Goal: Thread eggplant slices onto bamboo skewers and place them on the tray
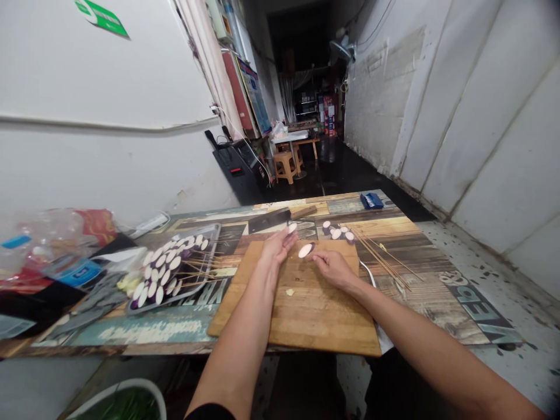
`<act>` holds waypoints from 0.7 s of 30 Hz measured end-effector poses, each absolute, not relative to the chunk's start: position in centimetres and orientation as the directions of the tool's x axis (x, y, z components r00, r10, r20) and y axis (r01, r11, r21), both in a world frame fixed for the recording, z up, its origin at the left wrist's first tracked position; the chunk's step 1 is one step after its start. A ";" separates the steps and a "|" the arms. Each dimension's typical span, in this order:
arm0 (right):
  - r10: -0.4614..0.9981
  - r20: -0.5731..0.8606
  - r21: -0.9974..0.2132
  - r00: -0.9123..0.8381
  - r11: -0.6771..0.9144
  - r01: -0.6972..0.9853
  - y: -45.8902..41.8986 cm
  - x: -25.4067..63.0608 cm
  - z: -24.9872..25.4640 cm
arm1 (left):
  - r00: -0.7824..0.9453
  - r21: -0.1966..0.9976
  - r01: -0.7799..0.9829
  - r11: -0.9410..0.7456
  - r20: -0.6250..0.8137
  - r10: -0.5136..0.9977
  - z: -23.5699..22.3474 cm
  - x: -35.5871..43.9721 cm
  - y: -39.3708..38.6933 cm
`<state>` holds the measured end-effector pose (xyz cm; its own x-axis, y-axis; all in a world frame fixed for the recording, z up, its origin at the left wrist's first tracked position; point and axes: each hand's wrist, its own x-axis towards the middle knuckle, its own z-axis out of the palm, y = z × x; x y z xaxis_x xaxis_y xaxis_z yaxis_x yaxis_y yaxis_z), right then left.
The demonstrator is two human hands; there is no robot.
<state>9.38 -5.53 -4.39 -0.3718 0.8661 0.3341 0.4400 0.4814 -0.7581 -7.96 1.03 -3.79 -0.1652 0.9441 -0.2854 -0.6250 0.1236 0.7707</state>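
My left hand (276, 248) is over the far part of a wooden cutting board (315, 318), fingers curled around an eggplant slice (292, 228) with pale flesh. A second eggplant slice (306, 251), purple-skinned at the rim, shows between my two hands. Right beside it, my right hand (333, 267) is closed in a pinch; whatever the fingertips hold is too small to make out. A small pale scrap (289, 292) lies on the board. Past the board's far right corner sit several more eggplant slices (336, 233), next to loose bamboo skewers (385, 262).
On the left, a metal tray (215, 239) carries many skewered eggplant slices (168, 265). A cleaver (271, 220) lies behind the board. Plastic bags (65, 251) crowd the table's left end. A blue box (371, 200) stands at the far edge; a bucket of greens (126, 402) is below.
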 end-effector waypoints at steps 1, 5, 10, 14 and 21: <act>0.865 0.337 -0.756 -0.372 0.484 0.440 -5.5 9.4 -4.4 | -0.160 0.769 -0.627 0.125 -0.284 0.945 -3.8 -7.9 1.0; 0.864 0.348 -0.753 -0.363 0.488 0.440 -5.5 9.3 -4.5 | -0.144 0.776 -0.618 0.130 -0.274 0.951 -3.5 -7.6 0.6; 0.871 0.355 -0.758 -0.340 0.481 0.441 -5.6 9.2 -4.6 | -0.123 0.799 -0.586 0.137 -0.254 0.959 -2.9 -7.2 0.0; 0.878 0.369 -0.749 -0.305 0.476 0.462 -5.5 9.2 -4.6 | -0.102 0.813 -0.564 0.145 -0.243 0.965 -2.5 -6.4 -0.7; 0.899 0.394 -0.740 -0.188 0.432 0.515 -5.4 9.2 -4.5 | -0.045 0.861 -0.449 0.240 -0.290 0.956 -1.8 -3.8 -2.0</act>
<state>9.22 -5.41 -4.53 -0.1884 0.8995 0.3943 0.5148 0.4323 -0.7403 -3.78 -1.95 -1.78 -0.0448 0.9561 -0.2897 -0.4493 0.2398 0.8606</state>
